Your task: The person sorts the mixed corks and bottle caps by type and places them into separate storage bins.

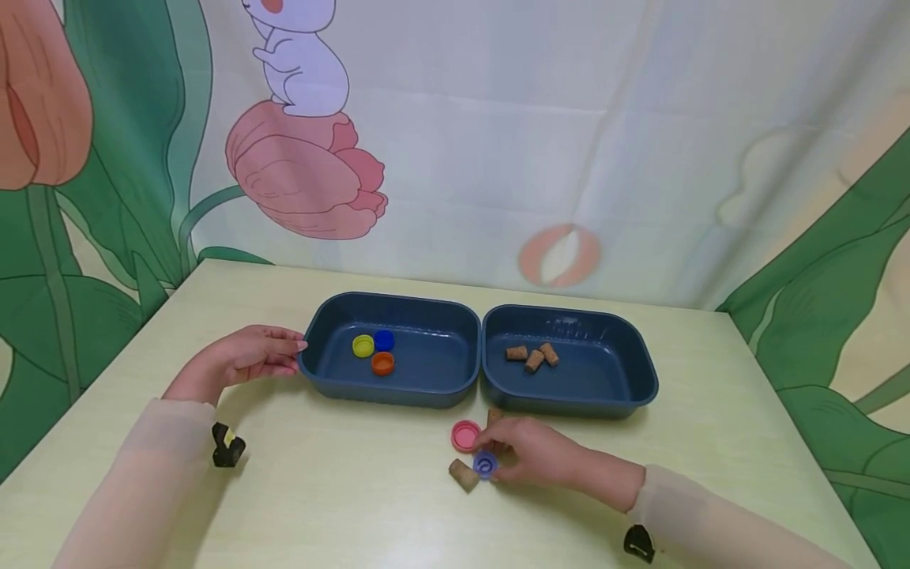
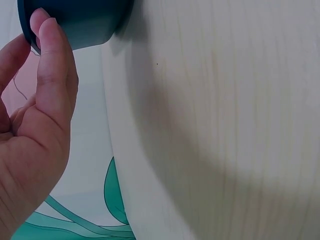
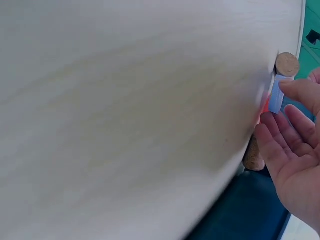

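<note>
My left hand (image 1: 259,353) grips the left rim of a dark blue container (image 1: 398,391), its fingers at the rim in the left wrist view too. Three bottle caps lie in that container: a yellow cap (image 1: 363,346), a blue cap (image 1: 384,341) and an orange cap (image 1: 382,363). On the table, my right hand (image 1: 529,452) pinches a light purple bottle cap (image 1: 486,465) between thumb and finger. Beside it lie a pink cap (image 1: 465,435), a cork (image 1: 464,475) to the left and another cork (image 1: 494,415) partly hidden behind the hand.
A second dark blue container (image 1: 569,403) stands against the right side of the first, with three corks (image 1: 535,360) inside. Both sit on a pale wood-grain table (image 1: 320,490). A printed curtain (image 1: 462,158) hangs behind the table's back edge.
</note>
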`<state>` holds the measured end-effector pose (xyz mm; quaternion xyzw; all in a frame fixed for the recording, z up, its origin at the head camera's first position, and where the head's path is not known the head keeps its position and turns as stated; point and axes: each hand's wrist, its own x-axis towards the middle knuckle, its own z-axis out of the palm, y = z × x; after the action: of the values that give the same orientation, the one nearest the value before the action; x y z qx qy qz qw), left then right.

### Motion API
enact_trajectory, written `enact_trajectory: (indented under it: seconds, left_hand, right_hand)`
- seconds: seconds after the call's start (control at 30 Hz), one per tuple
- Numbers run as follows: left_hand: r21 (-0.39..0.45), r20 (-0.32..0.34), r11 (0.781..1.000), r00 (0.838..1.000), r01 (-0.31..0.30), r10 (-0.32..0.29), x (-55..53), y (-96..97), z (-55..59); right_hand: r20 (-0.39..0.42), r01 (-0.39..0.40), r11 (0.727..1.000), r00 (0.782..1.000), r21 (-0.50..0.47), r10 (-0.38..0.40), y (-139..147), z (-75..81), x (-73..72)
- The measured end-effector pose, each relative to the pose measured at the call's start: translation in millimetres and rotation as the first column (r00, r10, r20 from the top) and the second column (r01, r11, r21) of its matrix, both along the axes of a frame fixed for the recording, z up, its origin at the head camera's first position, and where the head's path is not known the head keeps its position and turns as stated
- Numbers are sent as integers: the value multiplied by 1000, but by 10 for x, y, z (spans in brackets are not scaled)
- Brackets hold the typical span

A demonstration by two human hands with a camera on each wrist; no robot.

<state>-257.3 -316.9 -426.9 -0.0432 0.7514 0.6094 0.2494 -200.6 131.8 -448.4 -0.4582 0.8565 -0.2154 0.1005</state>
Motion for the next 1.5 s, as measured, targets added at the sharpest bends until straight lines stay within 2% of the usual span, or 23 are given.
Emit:
enact_trajectory:
  seconds: [0.2,0.3,0.53,0.83,1.13,1.3,1.43,1.5]
  left_hand:
    - [-5,-5,1000,1000,4,-4,11,5,8]
    - [-5,-9,1000,1000,8,-8,12,1,16]
    - [2,-6,1000,1000,5,-5,10,9,10]
    - [5,-8,1000,1000,5,-4,14,4,3]
    - [-2,-13,1000,1000,10,-10,7,3,-12]
    - [-10,-10,1000,1000,-2,2,9,11,6]
    - [-17,-9,1000,1000,-2,2,10,15,16]
    - [-18,-9,1000,1000,-2,2,11,19,19]
  right_hand:
    - [89,37,999,995,5,-37,30,150,-8]
    - [105,45,999,993,24,-47,45,223,-30]
    - [83,23,999,996,31,-25,75,363,-120]
    - [94,38,999,995,32,-41,49,599,-236]
    - [130,132,991,982,35,-136,-30,967,-391]
    - [143,159,987,976,39,-163,-116,1231,-501]
    - [186,182,983,965,31,-184,-188,1376,-603]
    - [183,173,984,967,30,-175,-225,1426,-660]
